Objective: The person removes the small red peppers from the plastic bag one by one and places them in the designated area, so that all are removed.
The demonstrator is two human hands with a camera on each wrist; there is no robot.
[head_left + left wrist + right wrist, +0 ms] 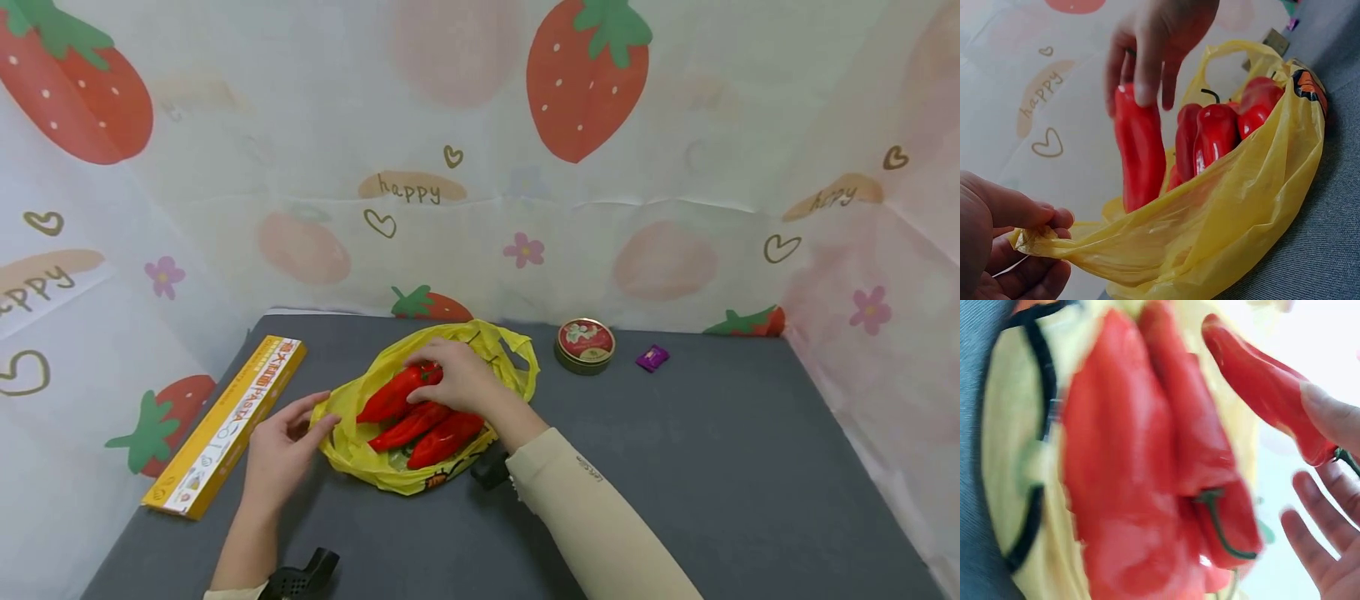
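Observation:
A yellow plastic bag point(352, 454) lies on the table with its mouth spread, and several red peppers point(446, 440) are inside. My right hand point(461, 375) pinches one red pepper point(1140, 150) near its stem end, above the others. In the right wrist view that held pepper point(1260, 381) slants, its green stem by the fingers. My left hand point(281, 450) pinches a gathered bit of the bag's left rim between thumb and fingers, as the left wrist view shows. The lower ends of some peppers are hidden by the bag's side.
Left of the bag lies a long yellow pasta box point(225, 429). Behind and to the right stand a round red-lidded tin point(585, 343) and a small purple wrapped packet point(652, 358). A strawberry-print cloth point(480, 250) hangs behind the grey table point(712, 483).

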